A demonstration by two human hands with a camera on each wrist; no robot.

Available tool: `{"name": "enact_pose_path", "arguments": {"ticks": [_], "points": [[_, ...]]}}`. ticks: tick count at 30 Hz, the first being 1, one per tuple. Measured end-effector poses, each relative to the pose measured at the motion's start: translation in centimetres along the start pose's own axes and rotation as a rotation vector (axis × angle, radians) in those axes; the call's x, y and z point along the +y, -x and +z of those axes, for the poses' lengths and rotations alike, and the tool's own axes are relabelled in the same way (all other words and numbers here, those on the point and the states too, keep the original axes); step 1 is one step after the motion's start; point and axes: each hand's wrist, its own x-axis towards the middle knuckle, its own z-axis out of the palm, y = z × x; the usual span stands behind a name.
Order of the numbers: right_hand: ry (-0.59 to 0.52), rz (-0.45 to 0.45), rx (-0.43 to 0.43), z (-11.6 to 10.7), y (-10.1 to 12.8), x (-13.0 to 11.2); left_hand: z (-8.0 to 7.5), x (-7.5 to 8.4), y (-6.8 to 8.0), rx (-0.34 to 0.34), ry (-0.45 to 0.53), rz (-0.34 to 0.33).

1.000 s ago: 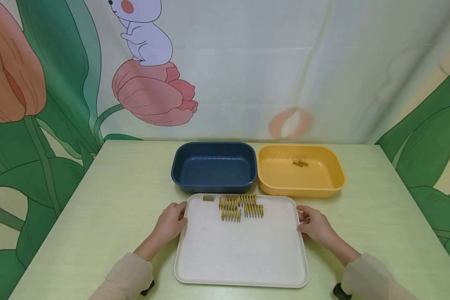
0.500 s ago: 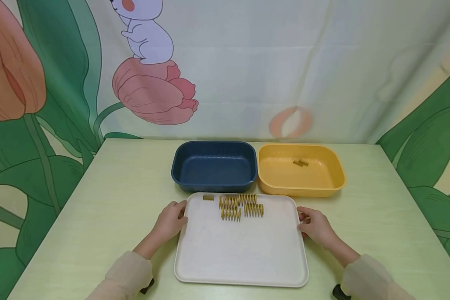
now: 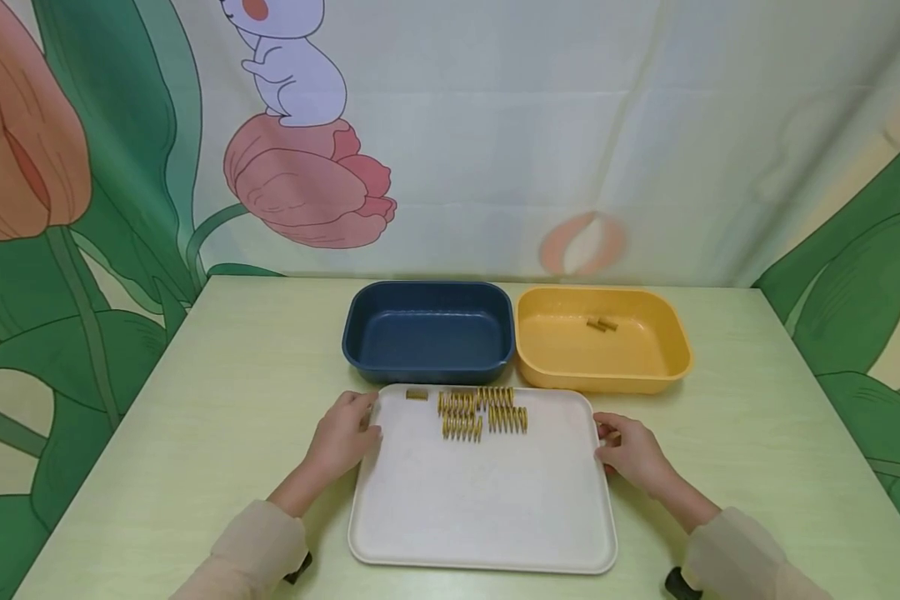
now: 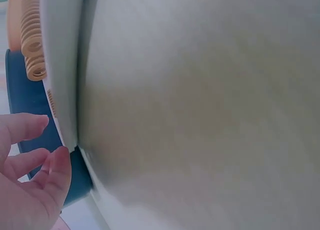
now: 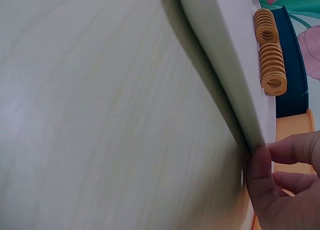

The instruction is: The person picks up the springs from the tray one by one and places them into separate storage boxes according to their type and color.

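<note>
A white tray (image 3: 487, 500) lies on the table. Near its far edge sit several thick gold coil springs (image 3: 507, 419) in a cluster. A smaller, thinner coil spring (image 3: 417, 395) lies at the far left corner. My left hand (image 3: 342, 437) is at the tray's left edge, close to that corner. In the left wrist view its thumb and fingers (image 4: 60, 170) stand apart, the fingertips right at the tray's rim. On the right edge, my right hand (image 3: 633, 450) pinches the rim; the right wrist view shows thumb and finger (image 5: 260, 165) on either side of it.
Behind the tray stand a dark blue bin (image 3: 429, 372) and, beside it on the right, a yellow bin (image 3: 603, 382). A few small gold pieces (image 3: 602, 325) lie in the yellow bin. A printed curtain (image 3: 480, 150) hangs behind the table.
My left hand has shifted slightly up and inward over the tray's left edge, its fingers loosening. My right hand, the tray and the springs stay where they were.
</note>
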Motion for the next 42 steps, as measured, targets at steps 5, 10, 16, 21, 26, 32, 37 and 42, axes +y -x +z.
{"name": "enact_pose_path", "arguments": {"ticks": [5,10,16,21,26,32,37,42], "points": [[-0.003,0.001,-0.001,0.0,0.0,0.0,0.0,0.7,-0.2,0.038,0.014,0.038],[0.001,-0.005,0.000,0.0,0.0,0.1,0.1,1.3,-0.4,0.029,0.035,0.065],[0.001,-0.003,0.002,0.0,0.0,0.0,0.2,2.0,-0.7,-0.030,0.054,0.066],[0.001,0.001,0.001,0.0,0.0,0.0,0.5,2.4,-1.0,-0.040,0.049,0.102],[-0.001,0.002,-0.003,0.0,0.0,0.0,0.9,2.4,-1.3,-0.038,0.033,0.130],[0.000,-0.005,-0.005,0.0,0.1,-0.1,1.3,2.7,-1.5,-0.051,0.038,0.141],[0.003,-0.012,-0.003,0.0,0.2,0.0,1.5,3.0,-1.7,-0.051,0.013,0.170],[0.003,-0.014,-0.003,0.0,0.2,0.0,1.7,3.3,-2.0,-0.057,-0.014,0.200]]}}
